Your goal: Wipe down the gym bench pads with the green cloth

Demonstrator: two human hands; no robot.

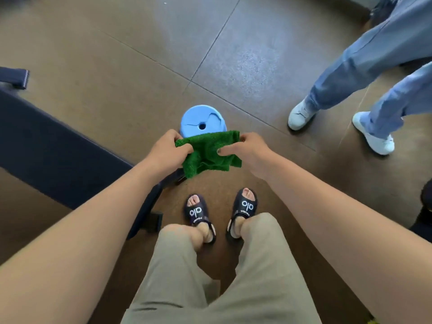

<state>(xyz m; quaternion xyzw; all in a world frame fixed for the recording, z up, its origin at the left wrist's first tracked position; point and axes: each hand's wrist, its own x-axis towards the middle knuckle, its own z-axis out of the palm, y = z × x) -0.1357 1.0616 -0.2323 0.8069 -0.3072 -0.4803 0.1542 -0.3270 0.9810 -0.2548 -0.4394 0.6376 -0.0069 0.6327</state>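
Observation:
A green cloth (208, 152) hangs in the air in front of me, crumpled in the middle. My left hand (167, 150) grips its left edge and my right hand (247, 150) pinches its right side, thumb on the front. The dark navy bench pad (51, 148) runs along the left, its near end just below and left of my left hand. The cloth does not touch the pad.
A cracked blue plastic stool (203, 121) stands on the brown tiled floor just beyond the cloth. Another person in blue jeans and white shoes (301, 114) stands at the right. My sandalled feet (222, 212) are below the cloth. A dark bench part (16, 77) shows at far left.

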